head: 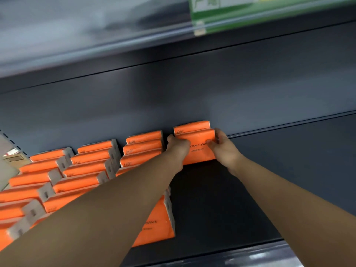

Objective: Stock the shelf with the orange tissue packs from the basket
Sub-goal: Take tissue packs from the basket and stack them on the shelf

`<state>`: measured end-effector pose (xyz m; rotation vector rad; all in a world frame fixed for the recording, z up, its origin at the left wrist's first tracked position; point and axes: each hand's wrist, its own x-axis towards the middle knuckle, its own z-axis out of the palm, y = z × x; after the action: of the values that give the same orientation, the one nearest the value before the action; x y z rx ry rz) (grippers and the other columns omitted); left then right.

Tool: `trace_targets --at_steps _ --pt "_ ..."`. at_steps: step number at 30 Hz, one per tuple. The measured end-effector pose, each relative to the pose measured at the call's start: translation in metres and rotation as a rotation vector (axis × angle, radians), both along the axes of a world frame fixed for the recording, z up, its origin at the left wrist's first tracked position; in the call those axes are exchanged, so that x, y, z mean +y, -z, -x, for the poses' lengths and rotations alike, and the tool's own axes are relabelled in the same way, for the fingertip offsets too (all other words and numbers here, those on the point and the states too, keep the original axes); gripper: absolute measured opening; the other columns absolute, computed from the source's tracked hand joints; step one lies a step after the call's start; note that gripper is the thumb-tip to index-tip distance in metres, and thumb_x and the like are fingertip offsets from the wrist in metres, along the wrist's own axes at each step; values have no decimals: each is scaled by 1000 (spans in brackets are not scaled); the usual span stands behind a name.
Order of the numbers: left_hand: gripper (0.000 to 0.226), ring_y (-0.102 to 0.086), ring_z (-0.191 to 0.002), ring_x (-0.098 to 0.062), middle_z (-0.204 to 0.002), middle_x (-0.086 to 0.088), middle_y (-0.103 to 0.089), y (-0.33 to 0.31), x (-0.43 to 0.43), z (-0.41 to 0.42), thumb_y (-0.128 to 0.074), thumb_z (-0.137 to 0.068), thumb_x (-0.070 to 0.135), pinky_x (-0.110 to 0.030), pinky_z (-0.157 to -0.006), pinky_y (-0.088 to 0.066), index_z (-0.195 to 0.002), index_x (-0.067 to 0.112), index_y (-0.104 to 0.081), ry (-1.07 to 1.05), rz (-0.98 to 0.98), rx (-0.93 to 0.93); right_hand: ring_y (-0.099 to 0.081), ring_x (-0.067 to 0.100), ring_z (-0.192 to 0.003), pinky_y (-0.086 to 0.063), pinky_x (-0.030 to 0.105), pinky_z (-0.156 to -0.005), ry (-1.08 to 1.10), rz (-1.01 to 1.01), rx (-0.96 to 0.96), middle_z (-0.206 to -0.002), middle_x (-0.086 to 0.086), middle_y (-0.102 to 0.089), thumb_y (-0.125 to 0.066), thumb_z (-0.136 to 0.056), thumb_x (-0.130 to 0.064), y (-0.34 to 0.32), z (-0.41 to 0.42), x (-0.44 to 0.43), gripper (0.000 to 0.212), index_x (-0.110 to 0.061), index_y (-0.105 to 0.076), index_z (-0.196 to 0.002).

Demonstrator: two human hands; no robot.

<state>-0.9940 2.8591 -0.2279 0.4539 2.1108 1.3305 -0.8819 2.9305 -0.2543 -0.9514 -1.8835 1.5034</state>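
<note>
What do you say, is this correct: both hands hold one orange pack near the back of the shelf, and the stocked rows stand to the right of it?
One detail is wrong. The left hand and right hand do hold the orange pack near the back of the shelf, but the head view shows the stocked rows to its left, not its right.

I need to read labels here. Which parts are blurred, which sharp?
Head view: the grey upper shelf edge and green shelf label are motion-smeared; the near-left orange tissue packs are soft; the orange plastic-wrapped tissue pack gripped by left hand and right hand is sharpest, print partly legible.
</note>
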Motion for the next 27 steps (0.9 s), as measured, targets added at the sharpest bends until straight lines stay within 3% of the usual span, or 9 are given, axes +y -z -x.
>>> trace_targets --at_steps 3,9,11,16,18,21,24,27 --pt "55 -49 -116 -28 -126 -8 -51 -5 -4 -4 -50 -93 15 -46 -102 -41 -144 17 -29 -2 -9 37 -46 -2 -80 -36 12 -63 29 -17 -6 -97 -18 -44 -45 -99 -18 -4 -4 -6 49 -23 -28 -145" --pt "53 -48 -121 -29 -133 -9 -49 -21 -19 -23 -48 -93 13 -40 -102 -41 -143 12 -31 34 -9 86 -43 16 -118 -33 24 -89 42 -140 -53 -134 5 -41 -46 -97 -12 -18 -14 -29 45 -18 -35 -140" --pt "52 -50 -118 -29 -131 -9 -50 -27 -26 -29 -49 -93 11 -34 -94 -41 -142 10 -33 49 -15 118 -44 20 -123 -32 25 -90 31 -180 -76 -137 7 -42 -46 -96 -12 -23 -17 -37 43 -19 -38 -138" --pt "47 -54 -116 -28 -128 -12 -56 -40 -48 -44 -48 -91 9 -38 -100 -45 -137 9 -41 101 -26 178 -47 21 -123 -37 27 -92 -14 -252 -116 -134 8 -48 -44 -94 -8 -38 -24 -59 41 -20 -44 -133" --pt "44 -55 -116 -29 -129 -13 -57 -45 -59 -51 -48 -91 9 -38 -99 -46 -135 7 -44 125 -24 202 -46 23 -125 -35 22 -94 -20 -273 -145 -136 9 -47 -45 -94 -8 -42 -26 -70 42 -18 -43 -135" --pt "43 -55 -118 -31 -131 -16 -55 -54 -78 -59 -46 -92 7 -39 -99 -46 -135 4 -46 169 7 276 -38 22 -131 -25 10 -84 -15 -309 -207 -147 10 -36 -46 -96 -13 -48 -30 -90 49 -12 -34 -143" --pt "42 -54 -119 -31 -132 -16 -54 -62 -102 -67 -44 -94 8 -37 -98 -45 -137 4 -43 222 54 415 -30 22 -138 -26 19 -99 -34 -363 -268 -153 9 -27 -47 -96 -16 -56 -35 -109 57 -12 -25 -148" --pt "41 -48 -126 -33 -137 -20 -49 -64 -130 -72 -44 -96 9 -36 -103 -39 -135 -1 -42 300 141 568 -31 26 -137 -28 28 -104 -21 -413 -311 -152 12 -28 -47 -95 -17 -61 -37 -131 54 -9 -29 -145"
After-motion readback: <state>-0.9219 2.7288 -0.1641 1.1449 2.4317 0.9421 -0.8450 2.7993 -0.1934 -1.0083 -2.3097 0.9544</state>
